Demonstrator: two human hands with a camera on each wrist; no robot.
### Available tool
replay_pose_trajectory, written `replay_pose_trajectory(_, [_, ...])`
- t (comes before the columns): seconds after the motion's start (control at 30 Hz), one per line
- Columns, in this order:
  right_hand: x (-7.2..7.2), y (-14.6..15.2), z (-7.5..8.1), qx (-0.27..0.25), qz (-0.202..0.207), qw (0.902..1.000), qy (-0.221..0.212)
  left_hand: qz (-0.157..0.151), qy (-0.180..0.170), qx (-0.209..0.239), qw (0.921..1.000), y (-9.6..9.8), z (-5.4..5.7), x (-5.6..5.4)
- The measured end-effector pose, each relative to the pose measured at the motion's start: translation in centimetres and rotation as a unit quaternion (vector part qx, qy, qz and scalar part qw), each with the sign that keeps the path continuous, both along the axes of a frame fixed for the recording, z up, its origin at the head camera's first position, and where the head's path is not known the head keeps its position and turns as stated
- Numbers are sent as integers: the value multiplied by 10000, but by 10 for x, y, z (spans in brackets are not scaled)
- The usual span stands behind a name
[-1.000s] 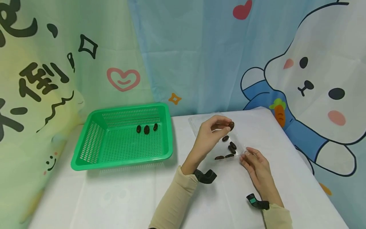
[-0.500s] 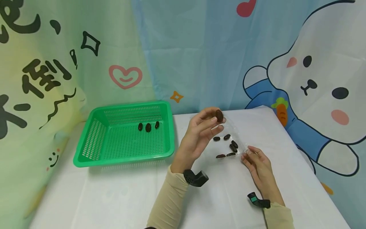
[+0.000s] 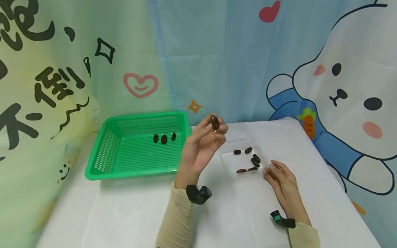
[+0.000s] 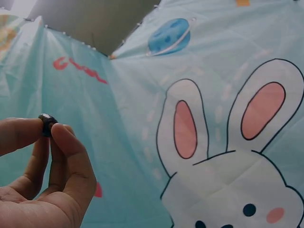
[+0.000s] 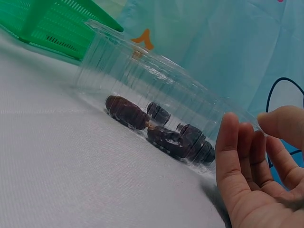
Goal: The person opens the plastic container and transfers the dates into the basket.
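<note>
My left hand (image 3: 198, 150) pinches a dark brown, glossy date (image 3: 214, 122) between thumb and fingers, raised near the basket's right side. In the left wrist view the same date (image 4: 47, 125) shows between the fingertips. My right hand (image 3: 283, 184) pinches the rim of a clear plastic box (image 5: 102, 61) at its right side, thumb over the edge and fingers outside the wall. Several dates (image 5: 127, 113) lie on the bottom of that box. To the left stands a green slotted basket (image 3: 136, 175) with 3 dates (image 3: 164, 139) toward its back right.
A white cloth (image 3: 136, 217) covers the table. The box's clear raised lid (image 3: 237, 130) leans out behind it. A printed curtain (image 3: 217, 62) hangs right behind the table, and a patterned one borders the left side.
My left hand has lifted the date out from over the plastic box and moved left toward the basket, turning the palm upward. My right hand stays at the box's rim.
</note>
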State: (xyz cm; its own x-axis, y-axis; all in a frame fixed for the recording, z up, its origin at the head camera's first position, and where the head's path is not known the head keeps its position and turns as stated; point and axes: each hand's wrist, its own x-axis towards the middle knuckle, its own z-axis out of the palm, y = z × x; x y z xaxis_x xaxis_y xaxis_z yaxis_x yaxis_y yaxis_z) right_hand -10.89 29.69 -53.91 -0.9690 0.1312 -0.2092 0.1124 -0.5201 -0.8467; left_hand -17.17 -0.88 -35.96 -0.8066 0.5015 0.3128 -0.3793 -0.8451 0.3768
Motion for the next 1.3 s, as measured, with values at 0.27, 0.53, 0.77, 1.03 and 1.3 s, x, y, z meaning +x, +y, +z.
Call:
replay_pose_trajectory(0.27, [1,1,-1,41,123,9999,58,31,-248,-1307,9911,-44,5,-9])
replay_pose_trajectory(0.53, [-3,6,0,-42,93,9999,73,-186,21,-3983,9171,-107,13,-47])
replay_pose_trajectory(0.77, [-4,9,1,-15,55,10000,68,-918,960,-5733,8085,-152,5,-92])
replay_pose_trajectory(1.03, [-1,9,-1,-43,-1,9999,131,-1384,1022,-6896,7035,-192,-17,-131])
replay_pose_trajectory(1.3, [-2,4,-4,-150,-17,9997,196,-1401,709,-7395,6546,-227,-39,-154])
